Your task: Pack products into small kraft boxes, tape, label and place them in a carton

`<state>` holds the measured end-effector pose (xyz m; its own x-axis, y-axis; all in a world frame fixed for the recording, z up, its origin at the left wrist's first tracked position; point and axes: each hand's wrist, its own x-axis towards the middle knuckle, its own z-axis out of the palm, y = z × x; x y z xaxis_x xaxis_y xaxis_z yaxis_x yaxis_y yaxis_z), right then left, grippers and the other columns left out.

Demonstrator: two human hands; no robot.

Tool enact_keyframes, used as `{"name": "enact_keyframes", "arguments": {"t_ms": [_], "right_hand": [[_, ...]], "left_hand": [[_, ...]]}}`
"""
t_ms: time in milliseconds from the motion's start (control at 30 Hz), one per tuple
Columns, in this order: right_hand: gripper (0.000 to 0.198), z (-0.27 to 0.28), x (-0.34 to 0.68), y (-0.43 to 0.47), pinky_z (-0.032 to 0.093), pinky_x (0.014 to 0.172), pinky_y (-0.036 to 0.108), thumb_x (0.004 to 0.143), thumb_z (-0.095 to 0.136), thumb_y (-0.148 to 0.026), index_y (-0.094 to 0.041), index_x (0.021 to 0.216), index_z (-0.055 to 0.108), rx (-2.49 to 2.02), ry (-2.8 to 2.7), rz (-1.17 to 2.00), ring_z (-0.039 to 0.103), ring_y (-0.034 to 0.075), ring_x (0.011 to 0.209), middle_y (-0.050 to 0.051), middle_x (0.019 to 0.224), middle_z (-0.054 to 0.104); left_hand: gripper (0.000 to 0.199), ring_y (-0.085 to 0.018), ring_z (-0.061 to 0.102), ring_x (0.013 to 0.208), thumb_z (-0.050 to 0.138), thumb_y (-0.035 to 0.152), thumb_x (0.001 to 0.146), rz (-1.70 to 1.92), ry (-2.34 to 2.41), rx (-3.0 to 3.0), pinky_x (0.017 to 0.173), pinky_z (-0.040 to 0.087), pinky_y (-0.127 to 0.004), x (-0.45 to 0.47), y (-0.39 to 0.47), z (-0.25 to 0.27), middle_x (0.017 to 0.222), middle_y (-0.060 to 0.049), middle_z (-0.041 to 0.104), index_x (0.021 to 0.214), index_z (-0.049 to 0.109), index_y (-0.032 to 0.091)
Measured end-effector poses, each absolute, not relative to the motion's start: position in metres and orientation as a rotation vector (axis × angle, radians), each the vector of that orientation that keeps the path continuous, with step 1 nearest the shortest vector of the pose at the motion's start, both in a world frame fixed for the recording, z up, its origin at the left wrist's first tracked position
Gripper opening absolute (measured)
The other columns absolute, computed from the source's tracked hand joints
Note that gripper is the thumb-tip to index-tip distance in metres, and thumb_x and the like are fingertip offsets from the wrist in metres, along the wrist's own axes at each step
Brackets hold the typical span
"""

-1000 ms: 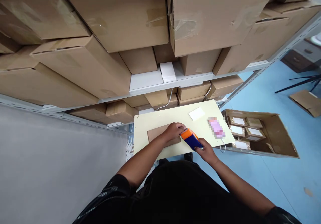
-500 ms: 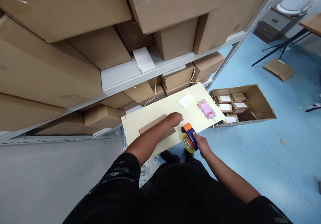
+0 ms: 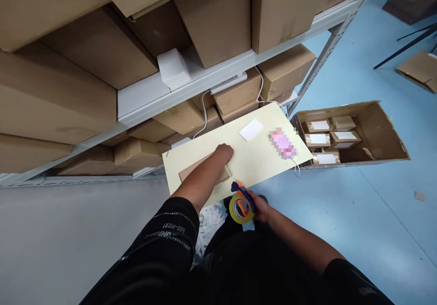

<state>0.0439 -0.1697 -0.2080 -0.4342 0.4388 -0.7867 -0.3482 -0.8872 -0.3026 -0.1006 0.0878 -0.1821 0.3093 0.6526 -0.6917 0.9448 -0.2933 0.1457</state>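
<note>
Right hand [image 3: 261,208], wrapped round blue-orange tape dispenser [image 3: 246,195], just pulled bodyward, apart from brown cardboard box [image 3: 192,168]; left hand [image 3: 224,152] curled, hold unclear.

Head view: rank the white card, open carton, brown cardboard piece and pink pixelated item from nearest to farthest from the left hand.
1. Brown cardboard piece: partly under the left forearm, just below the left hand in the picture.
2. White card: to the hand's right on the table.
3. Pink pixelated item: right of the card.
4. Open carton: beyond the table's right end.
</note>
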Motion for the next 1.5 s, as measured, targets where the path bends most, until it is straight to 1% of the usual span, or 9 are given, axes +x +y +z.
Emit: {"name": "enact_keyframes", "arguments": {"t_ms": [133,267,333,400,567,767,1033,1333,1500], "right_hand": [[0.058,-0.214,0.042,-0.170,0.059,0.097,0.041,0.101,0.040,-0.067,-0.019,0.109,0.070,-1.243,0.047,2.448,0.075,0.027,0.106,0.012,0.104,0.079],[0.053,-0.228,0.035,-0.176,0.056,0.102,0.045,0.100,0.049,-0.065,-0.018,0.112,0.071,-1.132,0.237,2.434,0.075,0.027,0.104,0.009,0.103,0.080],[0.052,-0.234,0.030,-0.180,0.054,0.105,0.046,0.100,0.050,-0.063,-0.018,0.114,0.071,-1.039,0.310,2.424,0.075,0.027,0.106,0.009,0.106,0.080],[0.052,-0.238,0.024,-0.186,0.053,0.107,0.045,0.101,0.049,-0.063,-0.019,0.115,0.072,-0.975,0.334,2.417,0.074,0.027,0.109,0.009,0.109,0.080],[0.052,-0.239,0.011,-0.201,0.053,0.106,0.044,0.101,0.047,-0.064,-0.020,0.115,0.071,-1.026,0.341,2.350,0.074,0.026,0.109,0.009,0.107,0.080],[0.060,-0.229,0.023,-0.173,0.057,0.100,0.046,0.099,0.045,-0.070,-0.018,0.119,0.069,-1.094,0.315,2.338,0.075,0.028,0.103,0.011,0.104,0.080],[0.062,-0.225,0.057,-0.100,0.060,0.091,0.047,0.096,0.051,-0.072,-0.018,0.120,0.068,-1.319,0.174,2.330,0.077,0.026,0.088,0.010,0.099,0.080],[0.058,-0.244,0.006,-0.261,0.052,0.108,0.048,0.099,0.046,-0.068,-0.019,0.117,0.072,-1.082,0.311,2.469,0.074,0.029,0.110,0.011,0.107,0.080],[0.060,-0.250,-0.008,-0.252,0.051,0.109,0.047,0.101,0.040,-0.067,-0.020,0.118,0.072,-1.008,0.356,2.287,0.072,0.027,0.114,0.009,0.109,0.080]], "left_hand": [[0.039,-0.040,0.057,0.120,0.082,0.036,0.076,-0.603,1.489,2.098,0.108,0.039,-0.056,-0.121,0.095,-0.160,0.114,-0.023,0.069,0.106,0.076,0.012],[0.051,-0.031,0.054,0.131,0.060,0.037,0.093,-0.248,1.555,2.259,0.115,0.039,-0.046,-0.177,0.078,-0.122,0.139,-0.014,0.061,0.142,0.060,0.021],[0.066,-0.029,0.044,0.145,0.059,0.030,0.092,-0.195,1.446,2.374,0.120,0.035,-0.042,-0.219,0.052,-0.104,0.158,-0.012,0.047,0.156,0.045,0.022],[0.090,-0.035,0.027,0.156,0.067,0.025,0.083,-0.405,1.276,2.426,0.122,0.032,-0.047,-0.263,0.018,-0.093,0.172,-0.009,0.025,0.165,0.030,0.029],[0.113,-0.039,0.014,0.160,0.080,0.024,0.072,-0.731,1.145,2.460,0.118,0.036,-0.050,-0.326,-0.054,-0.101,0.176,-0.010,0.008,0.167,0.019,0.031],[0.119,-0.042,0.042,0.143,0.089,0.056,0.067,-0.444,1.407,2.516,0.108,0.043,-0.051,-0.305,-0.095,-0.121,0.173,-0.015,0.020,0.166,0.029,0.027],[0.116,-0.039,0.055,0.124,0.075,0.077,0.072,-0.150,1.792,2.322,0.101,0.048,-0.049,-0.254,-0.134,-0.147,0.172,-0.017,0.022,0.165,0.032,0.022],[0.115,-0.045,0.054,0.128,0.077,0.072,0.074,-0.061,1.972,2.030,0.104,0.047,-0.055,-0.214,-0.127,-0.147,0.172,-0.021,0.019,0.165,0.030,0.018],[0.109,-0.044,0.043,0.145,0.076,0.057,0.083,0.066,1.887,1.822,0.111,0.047,-0.049,-0.180,-0.143,-0.141,0.172,-0.024,0.011,0.165,0.021,0.011]]}}
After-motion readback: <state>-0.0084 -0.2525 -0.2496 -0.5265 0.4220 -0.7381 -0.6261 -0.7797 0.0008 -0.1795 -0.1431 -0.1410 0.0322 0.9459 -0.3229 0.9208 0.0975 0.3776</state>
